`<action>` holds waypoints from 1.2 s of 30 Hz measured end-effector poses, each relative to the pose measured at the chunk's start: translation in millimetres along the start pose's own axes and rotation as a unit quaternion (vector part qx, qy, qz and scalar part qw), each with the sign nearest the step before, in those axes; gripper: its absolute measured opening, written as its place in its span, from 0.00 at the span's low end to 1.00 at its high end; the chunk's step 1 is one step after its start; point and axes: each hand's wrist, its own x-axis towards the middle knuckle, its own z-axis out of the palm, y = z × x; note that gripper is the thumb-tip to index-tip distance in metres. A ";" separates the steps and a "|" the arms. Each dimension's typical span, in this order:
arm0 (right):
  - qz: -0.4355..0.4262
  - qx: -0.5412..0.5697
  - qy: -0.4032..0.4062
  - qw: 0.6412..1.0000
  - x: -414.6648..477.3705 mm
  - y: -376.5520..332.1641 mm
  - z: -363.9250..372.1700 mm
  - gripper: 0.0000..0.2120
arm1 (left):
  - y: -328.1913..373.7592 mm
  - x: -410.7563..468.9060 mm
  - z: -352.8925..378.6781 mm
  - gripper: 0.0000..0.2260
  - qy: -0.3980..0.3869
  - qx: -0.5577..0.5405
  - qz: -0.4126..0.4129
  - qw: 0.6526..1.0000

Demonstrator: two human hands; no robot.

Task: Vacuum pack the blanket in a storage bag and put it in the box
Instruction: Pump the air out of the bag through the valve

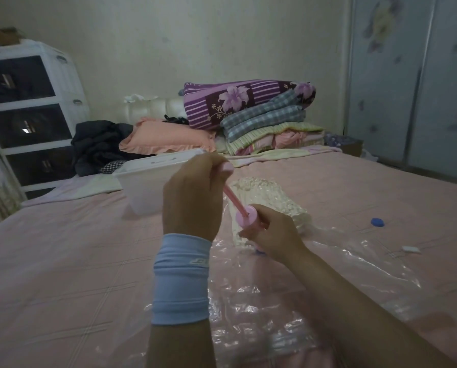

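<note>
A clear plastic storage bag (270, 296) lies on the pink bed, with a cream blanket (267, 200) wrinkled and squeezed inside it. A pink hand pump (244, 217) stands on the bag near the blanket. My left hand (193, 192) grips the pump's handle, and the pink rod is drawn up out of the barrel. My right hand (271, 232) holds the pump's barrel down on the bag. A clear plastic box (150, 181) sits on the bed just behind my left hand. The valve under the pump is mostly hidden.
A small blue cap (377, 222) and a white clip (411, 249) lie on the sheet to the right. Folded quilts (251, 115), a pink pillow (166, 138) and dark clothes (100, 144) are piled at the bed's head. A white drawer unit (28, 110) stands left, a wardrobe right.
</note>
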 end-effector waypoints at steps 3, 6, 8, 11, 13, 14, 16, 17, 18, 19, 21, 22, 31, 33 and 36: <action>0.004 -0.001 -0.002 1.000 -2.0 0.7 -1.8 0.25 | 6.1 2.9 4.9 0.08 0.010 -0.017 -0.011 1.000; 0.008 -0.009 -0.009 1.000 -1.7 -2.3 -7.1 0.24 | 3.5 -0.6 31.1 0.07 0.024 -0.083 -0.021 0.996; 0.007 -0.008 -0.017 1.000 1.2 -5.3 -15.4 0.22 | -3.7 -15.0 57.2 0.07 -0.022 -0.123 -0.046 0.991; 0.006 -0.005 -0.034 0.999 2.5 -10.0 -29.4 0.17 | -9.4 -48.0 92.9 0.11 -0.156 -0.146 -0.141 0.967; 0.004 -0.020 -0.042 0.999 1.1 -12.6 -37.9 0.12 | -8.3 -55.9 101.6 0.14 -0.204 -0.195 -0.183 0.942; 0.005 -0.030 -0.044 0.999 0.3 -13.2 -42.5 0.10 | -6.9 -54.8 102.5 0.16 -0.224 -0.215 -0.183 0.933; 0.006 -0.051 -0.042 0.998 -1.0 -17.3 -50.8 0.08 | -5.9 -50.3 101.1 0.20 -0.258 -0.293 -0.214 0.896; 0.001 -0.067 -0.035 0.997 -1.7 -19.9 -54.4 0.11 | -4.6 -49.4 99.8 0.22 -0.252 -0.360 -0.262 0.859; -0.014 -0.089 -0.022 0.996 -1.9 -23.6 -57.1 0.15 | -5.7 -49.6 99.9 0.23 -0.231 -0.421 -0.325 0.815; -0.036 -0.120 -0.005 0.992 -2.3 -26.7 -60.5 0.20 | -8.3 -51.9 103.0 0.24 -0.210 -0.469 -0.378 0.770; -0.099 -0.181 0.025 0.978 -1.7 -33.7 -65.1 0.24 | -10.8 -59.3 109.5 0.23 -0.198 -0.474 -0.413 0.753; -0.128 -0.213 0.028 0.968 -1.7 -36.9 -65.4 0.21 | -9.2 -63.4 111.1 0.21 -0.217 -0.440 -0.396 0.777; -0.180 -0.353 0.028 0.918 -0.9 -42.5 -64.1 0.06 | 6.3 -79.3 130.4 0.09 -0.210 -0.294 -0.345 0.866; -0.205 -0.366 0.021 0.908 0.1 -47.3 -72.1 0.10 | 7.4 -80.2 129.9 0.10 -0.211 -0.301 -0.342 0.865; -0.232 -0.352 0.023 0.907 -1.7 -59.8 -81.8 0.13 | 6.7 -81.9 132.2 0.09 -0.207 -0.329 -0.335 0.859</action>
